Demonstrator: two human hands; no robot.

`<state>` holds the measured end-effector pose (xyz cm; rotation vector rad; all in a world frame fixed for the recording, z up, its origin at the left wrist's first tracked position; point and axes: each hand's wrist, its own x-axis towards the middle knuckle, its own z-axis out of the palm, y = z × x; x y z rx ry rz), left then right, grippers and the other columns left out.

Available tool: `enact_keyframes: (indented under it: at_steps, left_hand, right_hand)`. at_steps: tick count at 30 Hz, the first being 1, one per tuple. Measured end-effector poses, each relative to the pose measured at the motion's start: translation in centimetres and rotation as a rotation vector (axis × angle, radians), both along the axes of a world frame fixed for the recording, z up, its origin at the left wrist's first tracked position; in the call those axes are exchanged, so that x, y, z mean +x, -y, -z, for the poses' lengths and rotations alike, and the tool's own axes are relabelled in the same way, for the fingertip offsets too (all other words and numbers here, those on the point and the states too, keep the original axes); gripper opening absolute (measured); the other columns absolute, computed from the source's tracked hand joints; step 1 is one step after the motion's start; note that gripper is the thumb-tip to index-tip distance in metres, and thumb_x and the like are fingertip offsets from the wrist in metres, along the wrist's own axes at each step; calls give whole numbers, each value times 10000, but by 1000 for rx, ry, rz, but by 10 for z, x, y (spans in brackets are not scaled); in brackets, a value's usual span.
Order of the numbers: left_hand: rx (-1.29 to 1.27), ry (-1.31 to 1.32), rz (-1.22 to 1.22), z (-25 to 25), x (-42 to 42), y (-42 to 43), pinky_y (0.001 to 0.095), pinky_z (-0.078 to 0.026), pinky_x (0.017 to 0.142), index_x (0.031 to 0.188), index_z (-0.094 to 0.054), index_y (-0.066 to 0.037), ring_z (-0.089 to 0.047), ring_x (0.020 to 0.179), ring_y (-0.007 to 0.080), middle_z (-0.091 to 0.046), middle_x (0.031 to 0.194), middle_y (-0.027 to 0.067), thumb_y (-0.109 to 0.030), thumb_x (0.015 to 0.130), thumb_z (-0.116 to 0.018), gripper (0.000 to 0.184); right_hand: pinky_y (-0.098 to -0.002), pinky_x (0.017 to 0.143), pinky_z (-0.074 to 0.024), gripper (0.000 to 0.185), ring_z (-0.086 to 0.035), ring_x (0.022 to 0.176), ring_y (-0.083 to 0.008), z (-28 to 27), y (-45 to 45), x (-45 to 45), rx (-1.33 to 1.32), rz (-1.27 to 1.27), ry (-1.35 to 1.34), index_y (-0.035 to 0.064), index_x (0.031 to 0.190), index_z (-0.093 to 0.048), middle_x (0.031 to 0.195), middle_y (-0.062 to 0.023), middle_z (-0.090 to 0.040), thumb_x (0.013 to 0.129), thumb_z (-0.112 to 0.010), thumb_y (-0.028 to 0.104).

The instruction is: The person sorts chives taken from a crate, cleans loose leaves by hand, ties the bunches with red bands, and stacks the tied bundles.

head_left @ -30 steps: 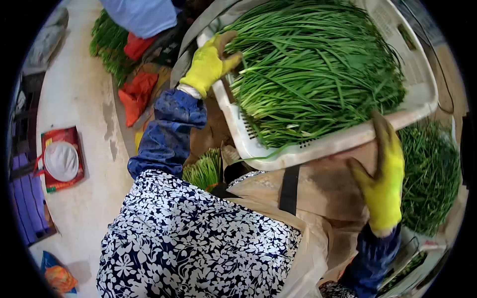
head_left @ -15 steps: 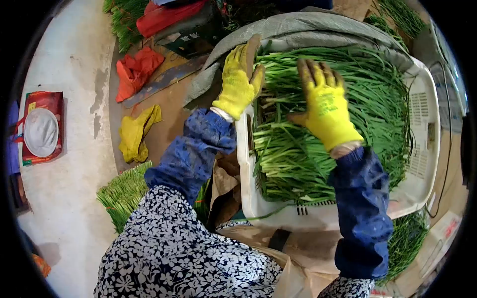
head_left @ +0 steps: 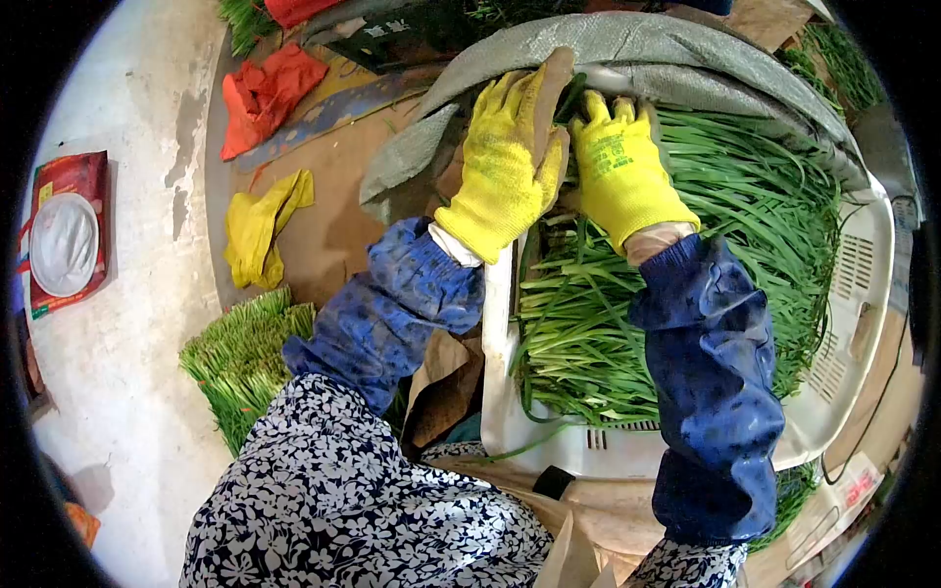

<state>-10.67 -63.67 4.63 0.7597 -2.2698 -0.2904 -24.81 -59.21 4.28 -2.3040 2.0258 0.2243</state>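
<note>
Your left hand (head_left: 505, 147) and right hand (head_left: 627, 162) crowded the crate (head_left: 627, 459)'s far left corner, barely a gap between them. The sheet (head_left: 627, 44) bunched along the crate's far rim walled you off there, and your right sleeve (head_left: 716, 392) crossed its near rim. You had open air over the greens (head_left: 779, 201) on its right. Left of the crate, beyond your left sleeve (head_left: 392, 299), bare brown surface (head_left: 338, 211) ran to a yellow cloth (head_left: 260, 235).

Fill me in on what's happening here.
Someone's yellow-gloved left hand is held edge-on by the left side of a white plastic crate holding long, thin green leaves. The yellow-gloved right hand is palm down near the crate's far left corner; whether either hand grips any leaves is hidden. A grey woven sheet curves along the crate's far side.
</note>
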Motion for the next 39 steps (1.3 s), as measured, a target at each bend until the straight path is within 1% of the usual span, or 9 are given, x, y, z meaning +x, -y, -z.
enact_keyframes:
  at_steps: [5,10,17,22,25,29,32,33,39]
  left_hand:
    - [17,11,19,-1,1,-4,451,-380,1023,1443,-355,-10,-529,1144,390,-578,1248,193,-48,821,-549,653]
    - [-5,25,18,4,2,-1,451,-383,1022,1435,-374,-16,-526,1146,390,-578,1249,191,-54,823,-549,638]
    - [10,42,4,8,3,-2,531,-356,1015,1465,-326,-55,-486,1098,451,-541,1246,243,-121,827,-592,695]
    - [178,-54,-44,20,8,7,417,-435,931,1394,-426,-67,-566,1041,355,-646,1142,129,-72,878,-553,531]
    - [29,74,-81,22,7,10,436,-418,937,1407,-409,-91,-547,1030,375,-646,1175,117,-63,878,-550,548]
    - [74,210,-118,28,10,20,566,-345,978,1452,-377,-151,-487,1115,433,-604,1237,151,-235,890,-566,599]
    - [-104,359,-228,32,9,12,527,-320,1040,1433,-421,-125,-455,1209,429,-552,1306,178,-339,875,-615,628]
    - [-155,410,-169,27,5,9,522,-294,1077,1430,-425,-113,-416,1272,432,-532,1329,173,-371,860,-637,661]
    - [-88,499,550,-16,-30,-54,536,-219,1142,1498,-265,-36,-285,1374,440,-351,1477,202,-502,742,-723,999]
  right_hand:
    - [-440,1020,-401,864,-502,1200,-382,-14,4,-3,139,144,147,87,1344,-486,1293,-195,-512,628,-817,442]
    - [-578,1062,-322,848,-471,1253,-363,-21,5,6,160,51,-36,134,1379,-480,1309,-154,-517,667,-803,463]
    - [-531,1044,-349,744,-511,1193,-341,-2,-10,6,121,17,107,92,1290,-532,1201,-135,-580,671,-805,403]
    - [-472,949,-413,416,-590,1020,-289,-14,-72,-9,-134,11,248,120,1064,-619,994,-84,-629,686,-743,242]
    - [-509,981,-401,523,-569,986,-321,-36,-123,-30,-439,-30,473,93,1050,-609,996,-106,-598,577,-766,254]
    - [-497,976,-438,575,-589,1013,-335,-75,-176,-47,-620,92,587,46,1164,-607,1100,-127,-612,622,-767,147]
    - [-365,895,-497,570,-622,977,-247,-66,-216,-58,-600,621,892,-3,1191,-571,1096,-124,-640,666,-791,34]
    - [-314,819,-525,503,-625,919,-181,-55,-217,-54,-798,813,1411,-3,1176,-578,1056,-73,-652,711,-770,-12]
    - [-273,760,-528,316,-660,836,-152,-45,-216,-92,-998,860,1513,12,1112,-622,997,-63,-684,813,-719,-8]
